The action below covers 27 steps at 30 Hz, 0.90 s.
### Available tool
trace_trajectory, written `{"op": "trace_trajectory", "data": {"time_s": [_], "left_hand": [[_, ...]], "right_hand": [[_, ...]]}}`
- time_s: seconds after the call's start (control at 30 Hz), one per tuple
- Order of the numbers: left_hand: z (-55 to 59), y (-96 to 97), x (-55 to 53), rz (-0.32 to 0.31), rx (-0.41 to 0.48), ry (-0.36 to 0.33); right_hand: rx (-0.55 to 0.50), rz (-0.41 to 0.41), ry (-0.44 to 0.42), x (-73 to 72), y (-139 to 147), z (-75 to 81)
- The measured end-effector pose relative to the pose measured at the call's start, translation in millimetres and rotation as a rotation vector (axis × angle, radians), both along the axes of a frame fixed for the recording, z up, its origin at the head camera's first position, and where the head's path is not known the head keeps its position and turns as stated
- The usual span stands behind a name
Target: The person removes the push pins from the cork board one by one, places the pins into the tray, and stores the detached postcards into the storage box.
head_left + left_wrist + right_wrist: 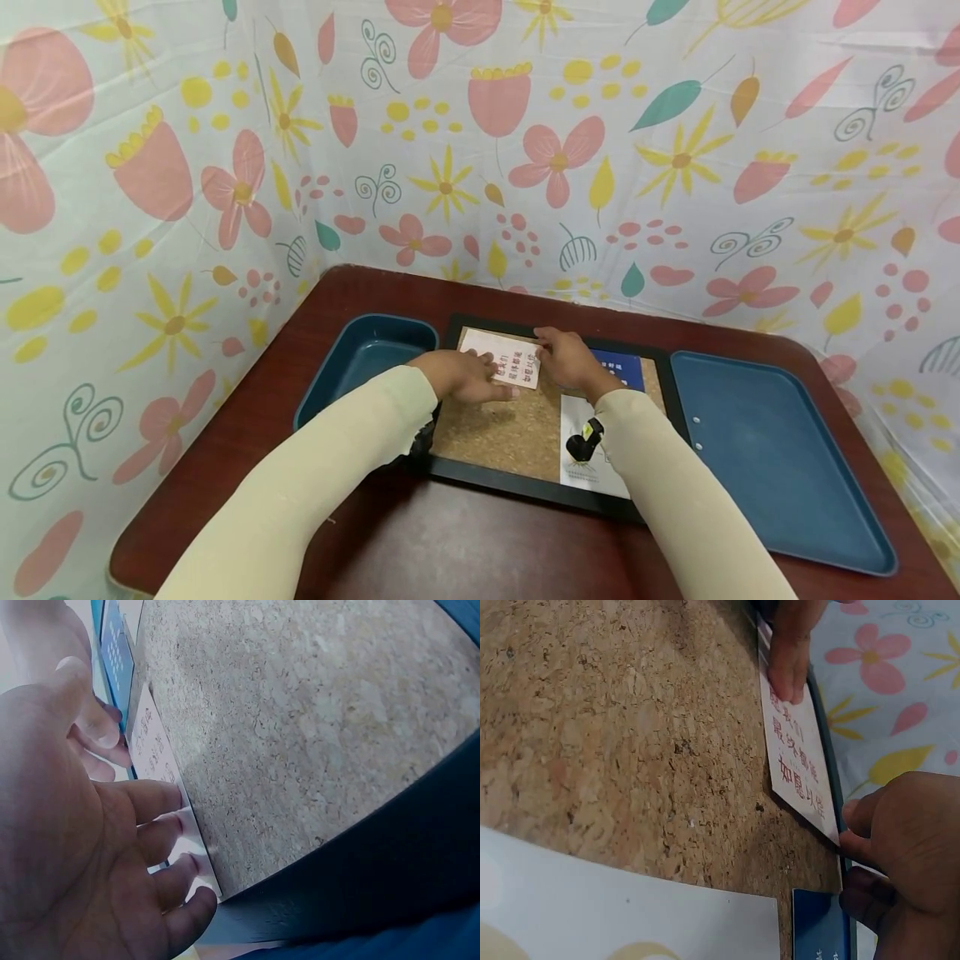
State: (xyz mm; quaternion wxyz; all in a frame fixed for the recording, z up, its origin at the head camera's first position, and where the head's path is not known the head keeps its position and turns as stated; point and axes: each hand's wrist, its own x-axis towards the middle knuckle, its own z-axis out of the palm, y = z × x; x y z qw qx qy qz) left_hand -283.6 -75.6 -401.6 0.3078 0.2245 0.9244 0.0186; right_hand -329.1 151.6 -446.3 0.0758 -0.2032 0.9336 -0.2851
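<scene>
On the corkboard (502, 429), could skew the white card (513, 354) by uneven pressure from left hand (467, 379) (spread) or right hand (570, 360) (cannot tell if pinching).

From the head camera, the left hand (459, 377) covers the near left part of the white card (517, 352), and the right hand (573, 360) covers part of the blue card (628, 371). The left sleeve (315, 475) hides the near end of the deep tray (367, 354); the right sleeve (686, 492) hides part of the white sheet (576, 458). Both sleeves leave at the bottom edge. In the left wrist view, the white card's writing is too blurred to read. The right wrist view crops the blue card; whether the right hand pinches the white card's corner or merely touches it is hard to say.
</scene>
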Motion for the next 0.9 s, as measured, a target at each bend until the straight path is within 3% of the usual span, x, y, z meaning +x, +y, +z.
{"op": "trace_trajectory", "data": {"time_s": [0.17,0.37,0.5,0.7,0.9], "left_hand": [[1.3,0.9,0.9,-0.003,0.004,-0.001],[0.9,1.8,1.4,0.028,-0.010,0.009],[1.0,2.3,0.9,0.013,-0.008,0.011],[3.5,2.8,2.6,0.003,-0.011,0.025],[2.7,3.1,-0.5,-0.043,-0.004,0.025]], "right_hand": [[0.021,-0.011,0.043,0.7,-0.3,2.1],[-0.049,-0.072,0.068,2.0,-2.7,6.6],[-0.089,-0.116,0.043,3.1,-3.5,8.3],[-0.117,-0.120,-0.108,8.8,2.6,11.0],[-0.251,-0.064,-0.300,19.6,10.8,9.6]]}}
